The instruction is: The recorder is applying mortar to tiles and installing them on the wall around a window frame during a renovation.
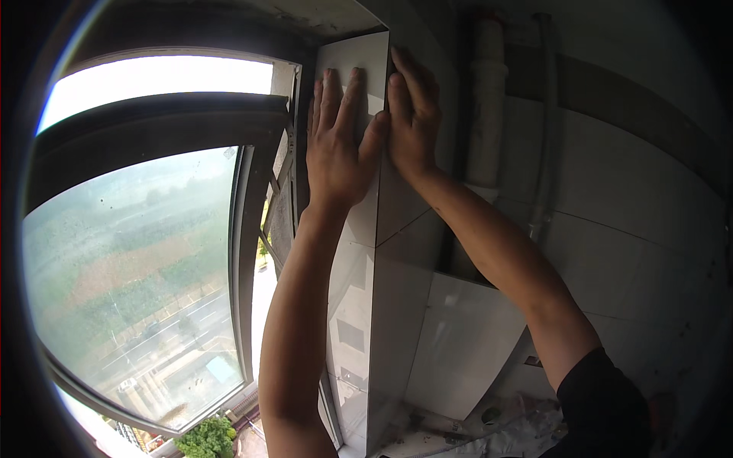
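A narrow, glossy light tile [369, 57] lines the window reveal and meets the darker wall tile [401, 206] at an upright corner edge. My left hand [337, 149] lies flat on the narrow tile near its top, fingers spread upward and thumb near the corner. Just right of that edge, my right hand [414, 118] rests against the wall side, its fingers stretched up along the corner. Its palm side is hidden. I see nothing held in either hand.
A dark-framed window sash [248, 252] stands tilted open at the left, with a road and greenery far below. Pale vertical pipes [487, 107] run down the right wall. Below them leans a large light tile [458, 343], near plastic sheeting [519, 435] and debris on the floor.
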Demonstrator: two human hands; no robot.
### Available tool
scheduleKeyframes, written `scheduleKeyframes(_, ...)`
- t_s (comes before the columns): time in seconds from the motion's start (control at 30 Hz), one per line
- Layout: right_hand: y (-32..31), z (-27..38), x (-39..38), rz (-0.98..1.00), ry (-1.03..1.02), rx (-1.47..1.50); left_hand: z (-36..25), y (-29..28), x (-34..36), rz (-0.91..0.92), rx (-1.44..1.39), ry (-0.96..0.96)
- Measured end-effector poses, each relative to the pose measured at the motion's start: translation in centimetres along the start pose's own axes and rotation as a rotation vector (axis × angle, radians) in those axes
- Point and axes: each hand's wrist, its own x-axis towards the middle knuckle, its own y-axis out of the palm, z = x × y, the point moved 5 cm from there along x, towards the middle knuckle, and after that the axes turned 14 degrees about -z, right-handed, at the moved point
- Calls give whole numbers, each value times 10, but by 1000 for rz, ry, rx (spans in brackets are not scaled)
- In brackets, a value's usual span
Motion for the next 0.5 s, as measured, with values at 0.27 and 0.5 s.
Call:
scheduleKeyframes(0.27,-3,7,1,28,-86,-28,-6,-6,1,51,38,-37)
scheduleKeyframes(0.5,-6,10,9,-6,-111,44,-15,-7,13,51,-42,-49)
